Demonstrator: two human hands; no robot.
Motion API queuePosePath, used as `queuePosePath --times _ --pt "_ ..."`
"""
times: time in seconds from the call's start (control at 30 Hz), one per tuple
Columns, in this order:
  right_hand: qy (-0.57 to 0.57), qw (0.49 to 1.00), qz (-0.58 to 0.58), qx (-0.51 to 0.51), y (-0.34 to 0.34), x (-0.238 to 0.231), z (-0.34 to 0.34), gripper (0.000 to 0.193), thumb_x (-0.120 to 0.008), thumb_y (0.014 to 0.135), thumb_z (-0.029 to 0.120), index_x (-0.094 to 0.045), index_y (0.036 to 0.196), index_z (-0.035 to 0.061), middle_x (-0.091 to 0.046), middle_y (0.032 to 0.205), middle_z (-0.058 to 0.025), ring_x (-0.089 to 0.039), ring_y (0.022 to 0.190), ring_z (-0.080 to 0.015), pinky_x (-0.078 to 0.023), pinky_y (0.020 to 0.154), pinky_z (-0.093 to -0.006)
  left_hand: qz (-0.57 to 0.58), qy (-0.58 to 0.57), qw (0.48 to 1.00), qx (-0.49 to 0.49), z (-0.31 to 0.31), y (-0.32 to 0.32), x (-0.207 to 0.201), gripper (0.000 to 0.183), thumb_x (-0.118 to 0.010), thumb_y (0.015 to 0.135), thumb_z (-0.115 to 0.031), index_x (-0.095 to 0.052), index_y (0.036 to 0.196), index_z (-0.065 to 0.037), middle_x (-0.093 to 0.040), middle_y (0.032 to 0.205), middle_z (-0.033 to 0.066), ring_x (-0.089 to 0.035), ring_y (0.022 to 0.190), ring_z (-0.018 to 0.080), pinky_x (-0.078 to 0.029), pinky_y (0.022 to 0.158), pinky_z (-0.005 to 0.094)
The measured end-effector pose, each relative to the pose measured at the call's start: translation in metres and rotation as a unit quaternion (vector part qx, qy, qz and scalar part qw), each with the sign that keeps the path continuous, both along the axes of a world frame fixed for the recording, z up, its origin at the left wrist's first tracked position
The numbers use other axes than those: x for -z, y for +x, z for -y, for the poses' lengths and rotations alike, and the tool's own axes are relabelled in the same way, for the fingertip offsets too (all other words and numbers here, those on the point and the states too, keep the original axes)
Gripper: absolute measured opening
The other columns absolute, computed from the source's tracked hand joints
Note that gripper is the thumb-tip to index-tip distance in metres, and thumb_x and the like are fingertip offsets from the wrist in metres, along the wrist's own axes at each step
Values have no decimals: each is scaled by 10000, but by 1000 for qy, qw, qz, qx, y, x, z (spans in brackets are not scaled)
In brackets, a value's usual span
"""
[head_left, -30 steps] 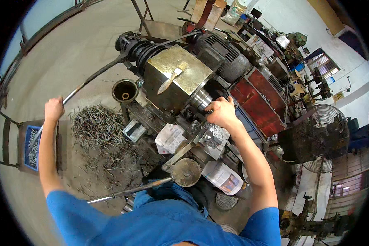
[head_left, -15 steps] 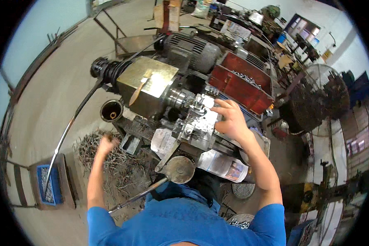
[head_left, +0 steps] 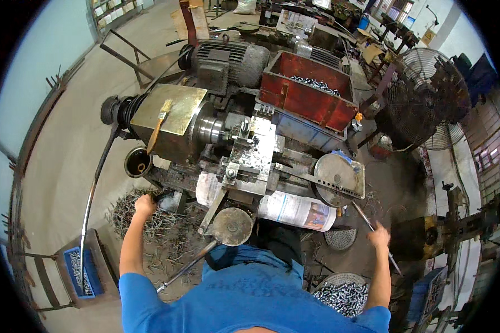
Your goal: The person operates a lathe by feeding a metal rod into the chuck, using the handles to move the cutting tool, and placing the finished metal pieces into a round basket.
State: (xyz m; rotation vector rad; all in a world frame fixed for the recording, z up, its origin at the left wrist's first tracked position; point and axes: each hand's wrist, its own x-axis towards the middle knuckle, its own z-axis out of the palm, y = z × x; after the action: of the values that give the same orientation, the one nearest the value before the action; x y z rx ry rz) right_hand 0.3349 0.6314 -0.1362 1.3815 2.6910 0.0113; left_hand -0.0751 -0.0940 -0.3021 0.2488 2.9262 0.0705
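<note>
My left hand (head_left: 145,205) is curled into a fist above a pile of metal shavings (head_left: 129,219), beside a dark metal box (head_left: 171,201). What its fingers hold, if anything, is hidden. My right hand (head_left: 379,237) is closed over a long metal lever (head_left: 362,215) right of the machine; the lever shows above and below it, and the fingers are slightly blurred. Between the arms stands a small lathe. Its shiny chuck (head_left: 210,130) faces a tool slide (head_left: 255,147) with a clamping bolt. A round disc (head_left: 233,226) with a handle rod sits in front.
A red metal bin (head_left: 305,97) of small metal parts stands behind the lathe. A brush (head_left: 160,125) lies on the brass-coloured cover. At right are a caged fan (head_left: 425,100) and a basket of shiny parts (head_left: 343,297). A blue crate (head_left: 83,272) stands lower left.
My right hand has left the tool slide and moved right and down to the lever. My left hand stays near the shavings, slightly lower. The view has shifted, bringing more of the right side in.
</note>
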Motion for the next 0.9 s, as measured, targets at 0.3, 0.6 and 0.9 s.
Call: queuePosePath --times 0.3,0.6,0.9 --pt "47 995 -62 56 73 58 61 292 -623 566 213 -584 800 43 -619 725 -211 -605 705 -402 -494 661 -470 89 116 981 -129 104 63 13 338 -683 708 -288 -648 939 -44 -669 783 139 -660 708 281 -523 641 386" --pt "-178 921 -333 96 66 48 207 245 -577 589 178 -561 758 2 -567 616 -173 -539 556 -297 -440 561 -376 205 177 949 -158 84 78 11 255 -655 737 -198 -625 876 13 -655 717 136 -637 515 211 -518 537 338" --pt "-134 933 -334 25 74 63 211 244 -589 590 176 -544 758 5 -548 596 -183 -524 542 -380 -442 549 -423 144 132 975 -108 34 47 -21 277 -608 736 -264 -659 872 -28 -654 769 165 -647 738 305 -509 681 394"
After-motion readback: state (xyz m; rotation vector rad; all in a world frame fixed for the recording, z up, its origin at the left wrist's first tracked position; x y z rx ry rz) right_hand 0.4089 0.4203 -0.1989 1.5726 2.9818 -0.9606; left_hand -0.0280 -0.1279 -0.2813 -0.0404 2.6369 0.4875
